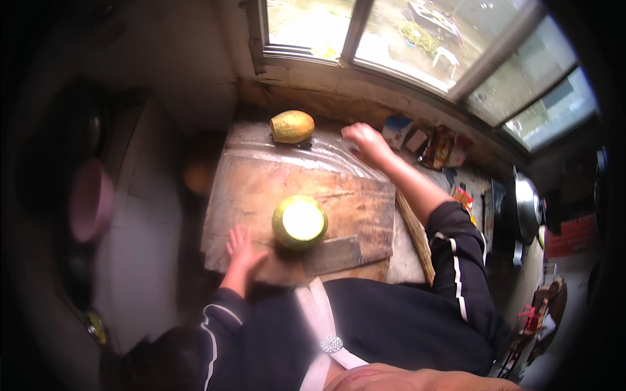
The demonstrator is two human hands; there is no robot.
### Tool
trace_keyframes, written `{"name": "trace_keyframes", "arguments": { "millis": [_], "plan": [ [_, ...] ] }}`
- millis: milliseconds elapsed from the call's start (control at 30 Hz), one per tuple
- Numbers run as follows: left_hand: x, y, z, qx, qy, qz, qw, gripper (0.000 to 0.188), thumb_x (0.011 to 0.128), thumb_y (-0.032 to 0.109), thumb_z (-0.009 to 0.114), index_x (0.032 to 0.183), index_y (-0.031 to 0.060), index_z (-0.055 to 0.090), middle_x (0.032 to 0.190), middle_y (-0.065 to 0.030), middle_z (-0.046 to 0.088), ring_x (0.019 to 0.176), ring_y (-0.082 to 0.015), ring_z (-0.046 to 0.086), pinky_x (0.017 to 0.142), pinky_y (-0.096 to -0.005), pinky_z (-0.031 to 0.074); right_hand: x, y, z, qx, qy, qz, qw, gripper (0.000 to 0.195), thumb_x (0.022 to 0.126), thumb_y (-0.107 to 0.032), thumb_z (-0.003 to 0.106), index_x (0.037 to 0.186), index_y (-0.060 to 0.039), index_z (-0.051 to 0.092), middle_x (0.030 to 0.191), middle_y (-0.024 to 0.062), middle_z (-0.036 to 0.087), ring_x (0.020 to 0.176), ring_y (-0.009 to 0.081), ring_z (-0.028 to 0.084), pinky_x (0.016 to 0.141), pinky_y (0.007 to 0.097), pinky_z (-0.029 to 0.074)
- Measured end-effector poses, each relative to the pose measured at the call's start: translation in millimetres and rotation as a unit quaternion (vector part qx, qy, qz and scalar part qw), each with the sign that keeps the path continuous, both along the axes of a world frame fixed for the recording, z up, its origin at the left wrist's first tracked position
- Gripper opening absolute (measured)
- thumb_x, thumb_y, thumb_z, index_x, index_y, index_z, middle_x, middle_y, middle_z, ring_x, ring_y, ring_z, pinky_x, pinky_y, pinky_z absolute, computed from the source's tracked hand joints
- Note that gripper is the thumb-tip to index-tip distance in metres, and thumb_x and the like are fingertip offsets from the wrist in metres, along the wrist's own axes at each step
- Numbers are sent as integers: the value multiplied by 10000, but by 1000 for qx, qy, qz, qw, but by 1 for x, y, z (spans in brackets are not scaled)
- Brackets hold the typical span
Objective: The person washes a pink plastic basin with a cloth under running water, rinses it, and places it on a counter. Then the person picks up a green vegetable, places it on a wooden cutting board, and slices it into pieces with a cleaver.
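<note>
A squash with dark green skin (279, 234) stands on the wooden cutting board (244, 190), its cut face turned up and glaring white. Left of it, my left hand (243, 251) has its fingers spread over the board's near left side and holds nothing. The broad blade of a cleaver (332, 255) lies flat at the board's near edge, beside the squash. My right hand (366, 139) reaches across to the far right, past the board. Its fingers are blurred and partly bent, and I cannot tell whether they grip anything. Beyond the board lies a yellow squash (293, 127) with one end cut off.
Shiny plastic sheeting (327, 156) covers the surface behind the board. Several packets (435, 146) lie under the window (415, 44). A wooden stick (415, 234) rests right of the board. A metal pan (527, 207) is farther right; a pink basin (91, 201) is at left.
</note>
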State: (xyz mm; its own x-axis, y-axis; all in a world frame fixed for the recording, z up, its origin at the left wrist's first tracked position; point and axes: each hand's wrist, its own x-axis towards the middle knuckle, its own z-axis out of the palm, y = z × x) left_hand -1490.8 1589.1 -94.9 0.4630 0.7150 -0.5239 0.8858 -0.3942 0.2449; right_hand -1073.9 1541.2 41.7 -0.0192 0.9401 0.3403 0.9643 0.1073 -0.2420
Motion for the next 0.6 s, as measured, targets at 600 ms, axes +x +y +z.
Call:
{"name": "trace_keyframes", "arguments": {
  "millis": [600],
  "plan": [
    [-8, -5, -23, 31, -52, 2, 998, 1063, 570, 529, 722, 1396, 144, 174, 1448, -196, -8, 1333, -378, -61, 1034, -553, 23, 187, 314, -29, -60, -153, -452, 877, 455, 813, -357, 505, 1192, -108, 475, 1065, 156, 590, 1023, 289, 552, 857, 377, 432]
  ]
}}
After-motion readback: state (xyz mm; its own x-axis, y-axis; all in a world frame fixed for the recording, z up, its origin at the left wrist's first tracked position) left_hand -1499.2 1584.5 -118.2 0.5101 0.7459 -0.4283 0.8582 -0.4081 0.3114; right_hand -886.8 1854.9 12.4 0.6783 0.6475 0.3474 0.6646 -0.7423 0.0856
